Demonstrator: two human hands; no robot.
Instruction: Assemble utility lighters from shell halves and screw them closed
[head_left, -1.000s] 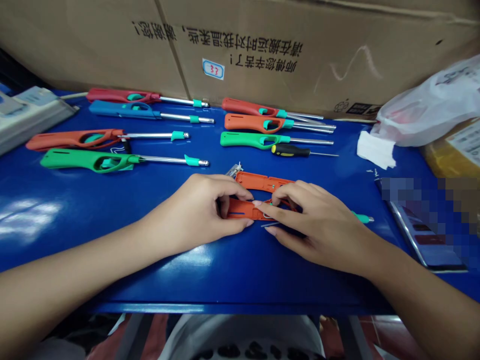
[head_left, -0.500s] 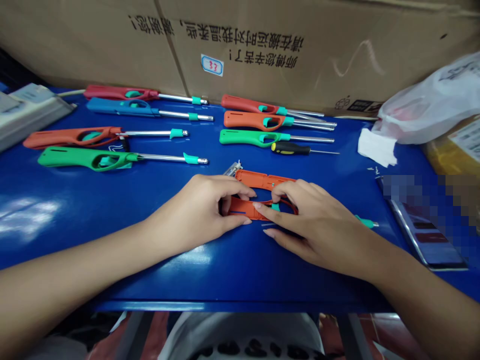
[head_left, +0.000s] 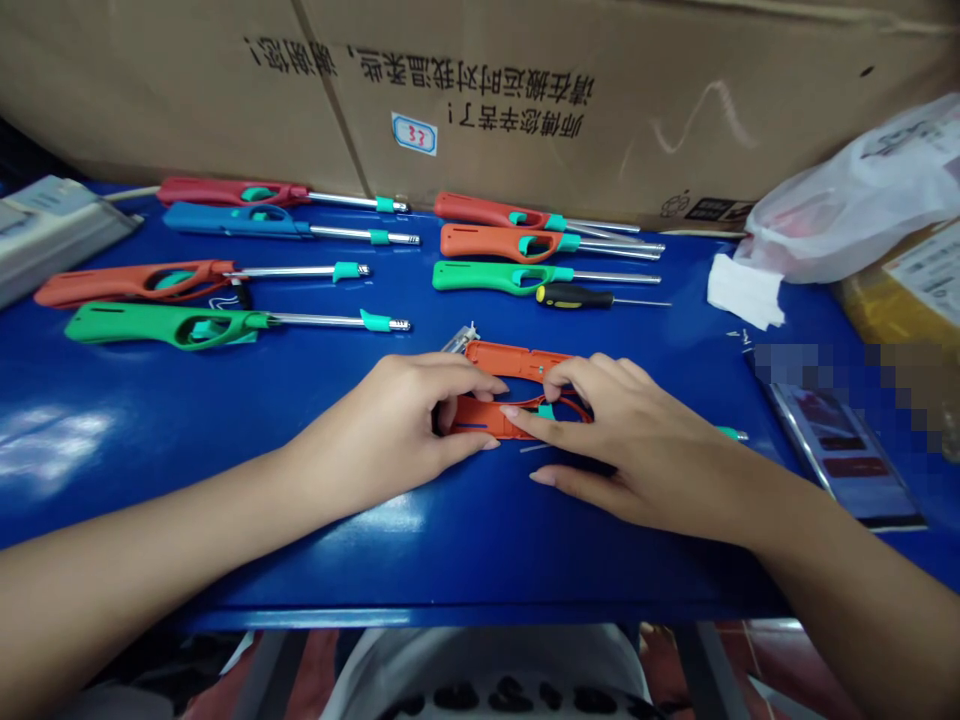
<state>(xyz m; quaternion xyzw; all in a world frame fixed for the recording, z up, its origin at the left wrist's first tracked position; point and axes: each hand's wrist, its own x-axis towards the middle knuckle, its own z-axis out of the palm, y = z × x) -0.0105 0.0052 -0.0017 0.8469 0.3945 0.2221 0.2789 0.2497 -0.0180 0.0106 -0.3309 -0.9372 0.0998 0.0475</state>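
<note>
An orange lighter casing half (head_left: pixel 487 420) lies inner side up on the blue table, with a turquoise trigger (head_left: pixel 545 411) in its loop. My left hand (head_left: pixel 412 410) is closed around its left end, thumb along the near edge. My right hand (head_left: pixel 637 440) grips its right part: one finger presses on the casing, another curls by the trigger, and the thumb is apart, below. Just behind lies the other orange casing half (head_left: pixel 504 360), beside a clear part with a metal end (head_left: pixel 459 340). Right of my right hand, a turquoise tip (head_left: pixel 733 434) shows; my hand and arm hide the rest.
Several lighters, such as a green lighter (head_left: pixel 169 325) and an orange lighter (head_left: pixel 499 242), lie in two groups behind. A screwdriver (head_left: pixel 574 296) lies near the right group. A phone (head_left: pixel 847 450), a plastic bag (head_left: pixel 847 195) and a cardboard box (head_left: pixel 480 60) stand around.
The view has shifted slightly, so things sit a little further left. Both hands keep nearly the same hold on the casing; my right thumb stays off it.
</note>
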